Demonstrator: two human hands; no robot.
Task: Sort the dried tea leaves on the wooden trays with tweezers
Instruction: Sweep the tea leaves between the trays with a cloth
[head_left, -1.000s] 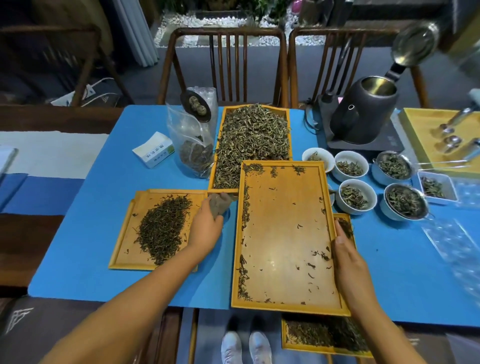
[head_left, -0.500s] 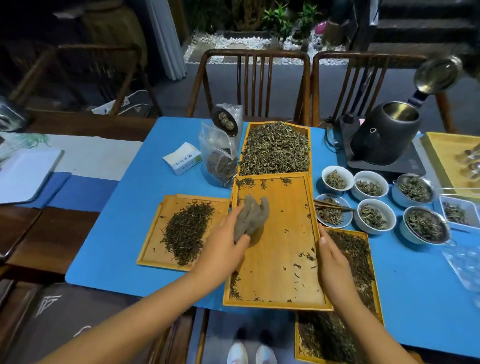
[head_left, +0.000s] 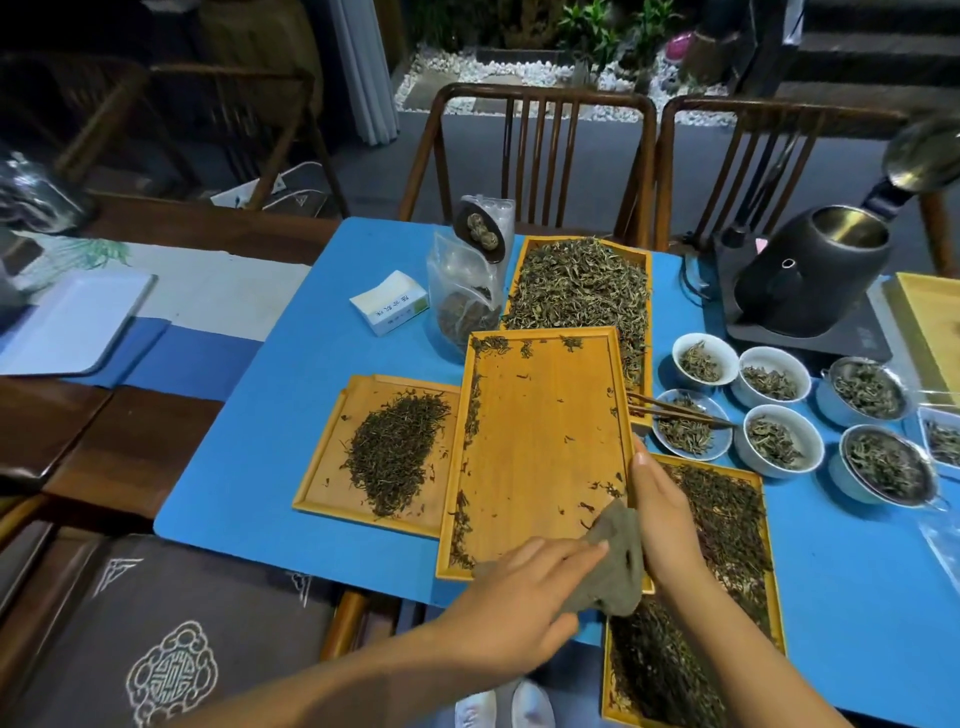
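A large wooden tray (head_left: 540, 447) lies in the middle of the blue mat with only scattered tea bits along its edges. My left hand (head_left: 519, 597) presses a grey-green cloth (head_left: 615, 561) onto its near right corner. My right hand (head_left: 660, 509) grips the tray's right rim. A smaller tray (head_left: 332, 483) to the left holds a dark leaf pile (head_left: 395, 452). A far tray (head_left: 582, 286) is full of pale green leaves. Under the right hand, another tray (head_left: 769, 551) holds dark leaves. Wooden tweezers (head_left: 675, 410) rest across a bowl.
Several white bowls (head_left: 779, 441) with leaves stand at the right, beside a black kettle (head_left: 810, 280) on its base. A plastic bag (head_left: 462, 296) and a white box (head_left: 389, 301) sit at the mat's far left. Two chairs (head_left: 530, 156) stand behind the table.
My left hand has swept the cloth from the tray's upper left down to its near right corner. The right hand has stayed on the tray's right rim.
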